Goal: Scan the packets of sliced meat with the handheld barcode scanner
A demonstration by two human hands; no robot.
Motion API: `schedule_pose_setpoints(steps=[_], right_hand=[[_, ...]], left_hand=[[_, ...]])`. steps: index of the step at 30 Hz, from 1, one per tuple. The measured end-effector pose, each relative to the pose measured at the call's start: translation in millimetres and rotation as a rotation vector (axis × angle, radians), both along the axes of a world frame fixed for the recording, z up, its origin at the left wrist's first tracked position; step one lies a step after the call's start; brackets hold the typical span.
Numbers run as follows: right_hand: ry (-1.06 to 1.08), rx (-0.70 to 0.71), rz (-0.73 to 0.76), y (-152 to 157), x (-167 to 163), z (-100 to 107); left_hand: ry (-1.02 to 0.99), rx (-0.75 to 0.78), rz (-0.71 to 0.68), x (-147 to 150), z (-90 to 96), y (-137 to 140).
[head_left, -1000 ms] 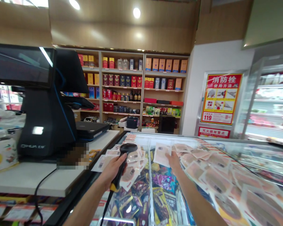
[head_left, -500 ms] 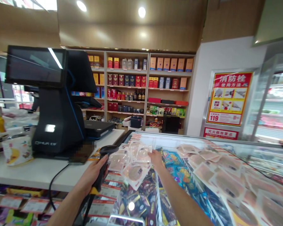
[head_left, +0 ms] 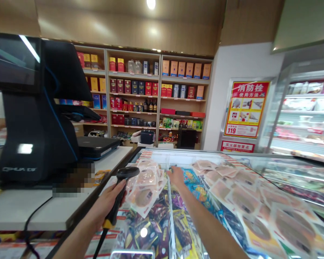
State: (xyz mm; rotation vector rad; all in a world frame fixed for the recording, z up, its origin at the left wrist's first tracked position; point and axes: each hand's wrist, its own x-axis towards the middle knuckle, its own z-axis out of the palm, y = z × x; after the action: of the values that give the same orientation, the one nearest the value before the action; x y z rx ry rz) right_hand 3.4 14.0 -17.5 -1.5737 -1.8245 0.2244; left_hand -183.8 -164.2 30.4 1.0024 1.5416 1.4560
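Observation:
My left hand is wrapped around the handle of a black barcode scanner, whose yellow-trimmed base and cable point down. Just beyond the scanner head lies a loose pile of flat, clear-and-white packets, each with a round pinkish-brown item and a small dark label. At the right edge of this pile hovers my right hand. Its thumb and forefinger look parted, with no packet visible between them. More packets of the same kind are spread over the right side of the glass-topped freezer.
Colourful wrapped goods fill the freezer under the packets, split by a white wire divider. To the left, a black cash register stands on a white counter. Shelves of boxes and bottles line the back wall.
My view has turned to the right. My right hand, earlier pinching a packet on the left pile, has let it go there and sits just right of it. My left hand still grips the scanner.

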Motion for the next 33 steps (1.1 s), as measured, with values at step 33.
schedule_pose_setpoints(steps=[33], right_hand=[[0.656,0.015,-0.015,21,153,13]], left_hand=[[0.011,0.026,-0.332,76,11.3,9]])
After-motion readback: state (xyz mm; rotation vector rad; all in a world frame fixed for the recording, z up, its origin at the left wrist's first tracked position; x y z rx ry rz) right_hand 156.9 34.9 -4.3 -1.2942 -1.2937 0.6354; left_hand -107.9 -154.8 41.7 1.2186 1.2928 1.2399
